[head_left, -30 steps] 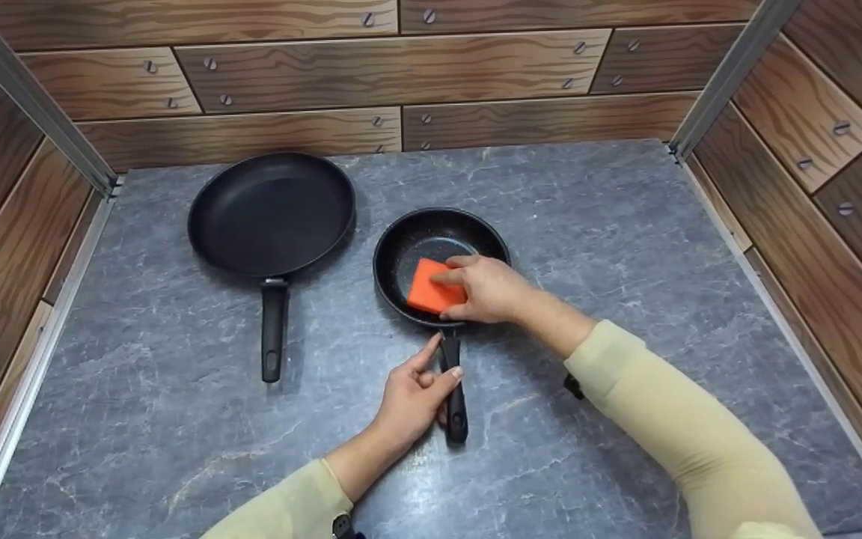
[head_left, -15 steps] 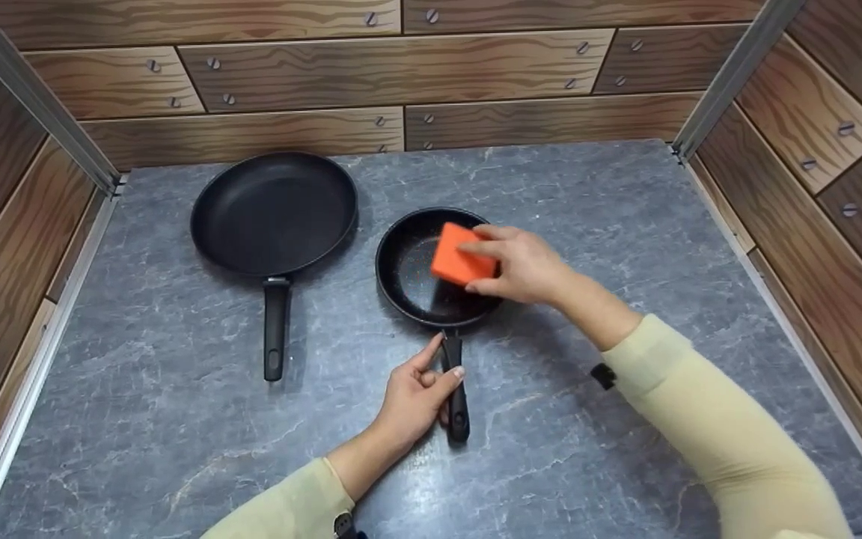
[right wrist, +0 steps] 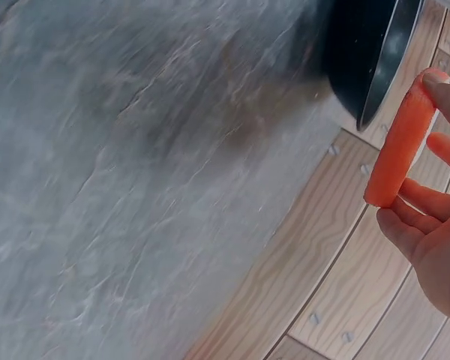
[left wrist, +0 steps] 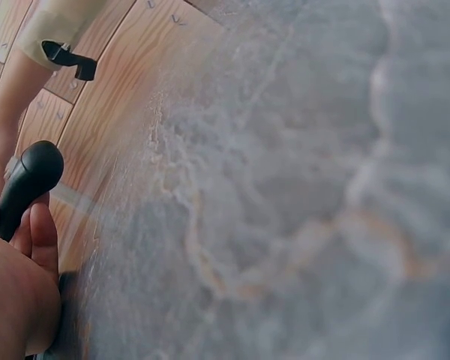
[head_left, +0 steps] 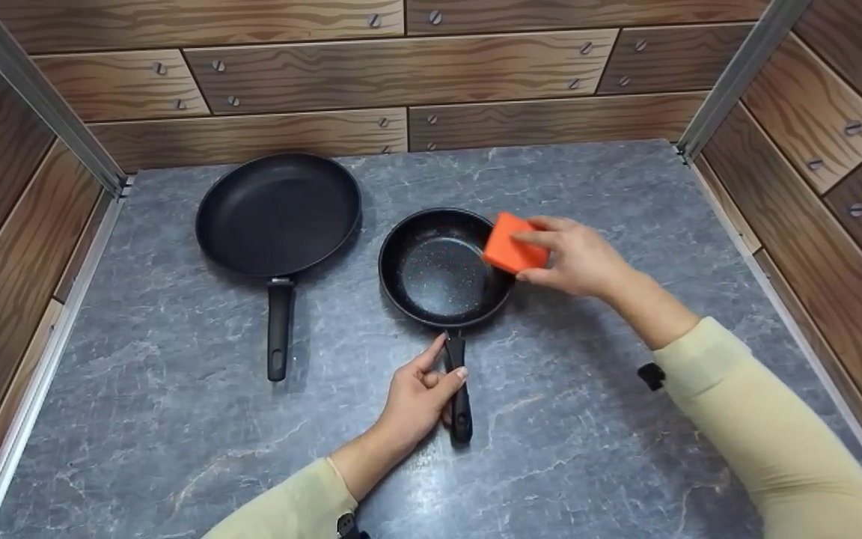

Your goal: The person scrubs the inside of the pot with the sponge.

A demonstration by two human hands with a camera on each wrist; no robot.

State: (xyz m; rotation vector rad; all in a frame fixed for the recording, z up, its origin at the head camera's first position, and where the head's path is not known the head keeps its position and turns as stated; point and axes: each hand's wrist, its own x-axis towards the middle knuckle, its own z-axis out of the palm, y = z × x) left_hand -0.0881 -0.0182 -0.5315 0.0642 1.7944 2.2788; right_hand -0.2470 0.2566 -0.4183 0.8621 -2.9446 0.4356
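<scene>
Behind your left fingers, toward your body, a pale yellow sleeve ends on the forearm, with a black device beside its cuff. Just ahead, your left hand grips the black handle of the smaller pan: your thumb lies over the handle, your index finger stretches along its left side toward the pan, and the other fingers curl in underneath, partly hidden. The handle's rounded end sticks out from these fingers toward you. Farther forward and to the right, your right hand pinches an orange sponge between thumb and fingers, opened only as wide as the sponge itself. Seen from your head, the sponge overlaps the right side of the smaller pan's rim; the right wrist view shows a gap between the 2, so your fingers hold it raised and apart. To the left of those fingertips lies the smaller pan's speckled inside. Well forward and left of your left fingers sits a larger black pan, its handle pointing toward you. Both 2 pans rest on a gray marbled tabletop. Farthest from your fingers stands a plank-patterned wall.
</scene>
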